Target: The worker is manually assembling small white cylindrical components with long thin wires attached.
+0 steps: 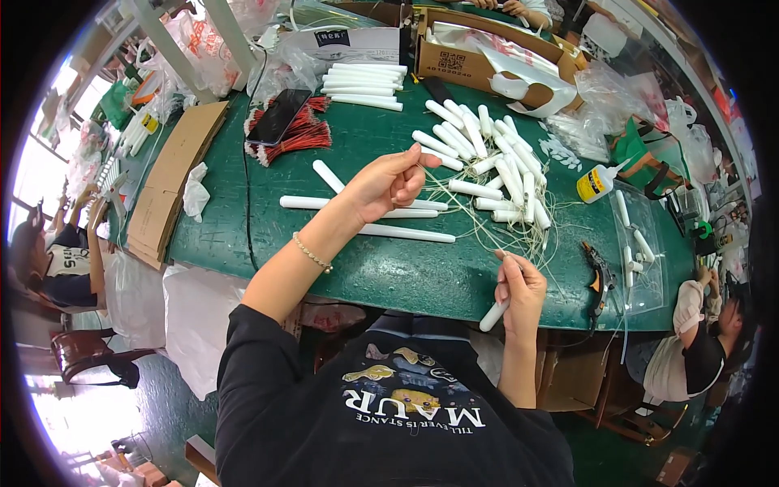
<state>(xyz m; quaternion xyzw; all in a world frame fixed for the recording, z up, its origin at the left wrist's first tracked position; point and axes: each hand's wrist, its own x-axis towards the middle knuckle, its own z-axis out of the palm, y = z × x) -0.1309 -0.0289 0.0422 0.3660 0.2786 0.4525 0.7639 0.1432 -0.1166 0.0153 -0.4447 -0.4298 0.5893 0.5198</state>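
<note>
The right hand (519, 288) grips a white tube (492, 316) at lower centre of the frame, the tube slanting down from the curled fingers, with thumb and forefinger pinched above it. The left hand (393, 183), at centre, has its thumb and forefinger pressed together and its other fingers curled; whether a wire lies between them cannot be told. Cream wires (542, 256) trail between the hands from a heap of white tubes (471, 140) right of centre. Further right, a glue bottle (597, 183) bears a yellow label with dark print, too small to read. At upper centre, an open cardboard box (454, 67) carries a printed square code above a row of digits; beside it, a white carton (369, 42) carries a black label with white characters. White lettering crosses the black T-shirt (324, 438) below.
</note>
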